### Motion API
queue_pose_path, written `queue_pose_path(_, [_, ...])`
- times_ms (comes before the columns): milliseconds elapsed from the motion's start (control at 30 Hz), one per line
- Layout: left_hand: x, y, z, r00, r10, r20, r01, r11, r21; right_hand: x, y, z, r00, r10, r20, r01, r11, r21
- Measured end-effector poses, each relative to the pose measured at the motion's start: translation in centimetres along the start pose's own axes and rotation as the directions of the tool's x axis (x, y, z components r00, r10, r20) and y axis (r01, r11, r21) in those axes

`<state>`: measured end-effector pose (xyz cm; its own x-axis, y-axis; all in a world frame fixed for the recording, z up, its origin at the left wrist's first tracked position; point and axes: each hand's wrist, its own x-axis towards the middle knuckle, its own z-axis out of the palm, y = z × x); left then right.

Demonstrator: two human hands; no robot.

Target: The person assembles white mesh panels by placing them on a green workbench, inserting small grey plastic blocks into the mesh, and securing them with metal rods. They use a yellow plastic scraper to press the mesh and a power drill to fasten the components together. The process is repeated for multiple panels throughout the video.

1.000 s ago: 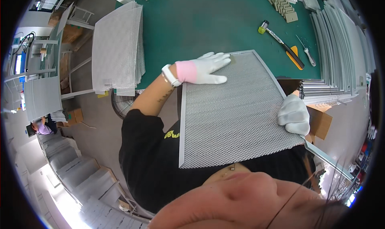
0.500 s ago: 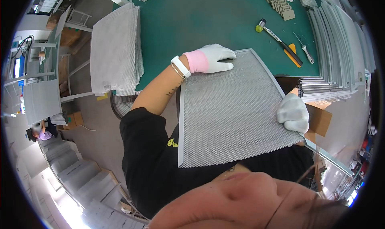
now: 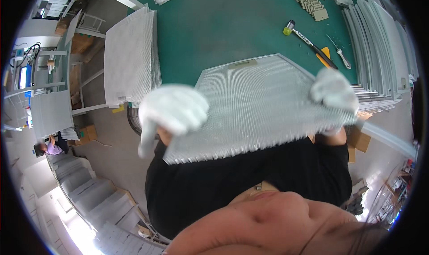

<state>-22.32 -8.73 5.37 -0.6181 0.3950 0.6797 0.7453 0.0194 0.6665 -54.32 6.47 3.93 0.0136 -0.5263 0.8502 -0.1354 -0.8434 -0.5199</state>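
Observation:
A silver mesh filter panel [image 3: 254,105] with a pale metal frame is tilted in front of my body, its near edge raised and blurred. A beige plate [image 3: 243,64] sits on its far edge. My right hand [image 3: 335,92], in a white glove, is closed over the panel's right edge. By the right near corner a pale metal bar [image 3: 389,139] sticks out to the right; how it is held is hidden. My left hand [image 3: 174,110], also gloved and smeared by motion, is over the panel's left edge, fingers stretched and thumb apart.
On the green table [image 3: 214,22] lie a mallet [image 3: 308,43], a white-handled pointed tool [image 3: 343,58] and a row of beige plates [image 3: 313,6]. Mesh sheets [image 3: 129,54] are stacked at the left, frame strips [image 3: 373,45] at the right. A co-worker [image 3: 53,145] is far left.
My left hand has left the panel's far edge and moved left and nearer. The panel's near edge has lifted, and the beige plate on its far edge now shows. My right hand has moved slightly farther away.

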Motion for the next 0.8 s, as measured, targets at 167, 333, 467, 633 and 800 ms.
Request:
queue_pose_path(167, [2.5,0.5,3.4,0.574,0.322,-0.753,0.539,0.544,0.643,0.7,5.7,-0.6,0.924,0.381,0.019,-0.364,0.895,-0.257])
queue_pose_path(333, [1.0,-2.2,0.9,0.253,0.578,-0.776,0.675,0.469,0.569,-7.0,12.7,2.6,0.689,0.709,-0.148,-0.663,0.535,-0.523])
queue_pose_path(467, [0.1,-2.4,0.1,0.206,0.545,-0.813,0.691,0.507,0.515,-11.3,15.0,3.1,0.715,0.654,-0.249,-0.649,0.488,-0.583])
queue_pose_path(633, [0.3,-1.8,0.0,0.277,0.538,-0.796,0.775,0.364,0.516,-7.2,12.7,2.8,0.656,0.737,-0.164,-0.683,0.487,-0.544])
queue_pose_path(800, [-0.2,-1.6,-0.6,0.220,0.543,-0.810,0.814,0.355,0.459,2.5,10.1,-2.2,0.803,0.545,-0.243,-0.596,0.714,-0.367])
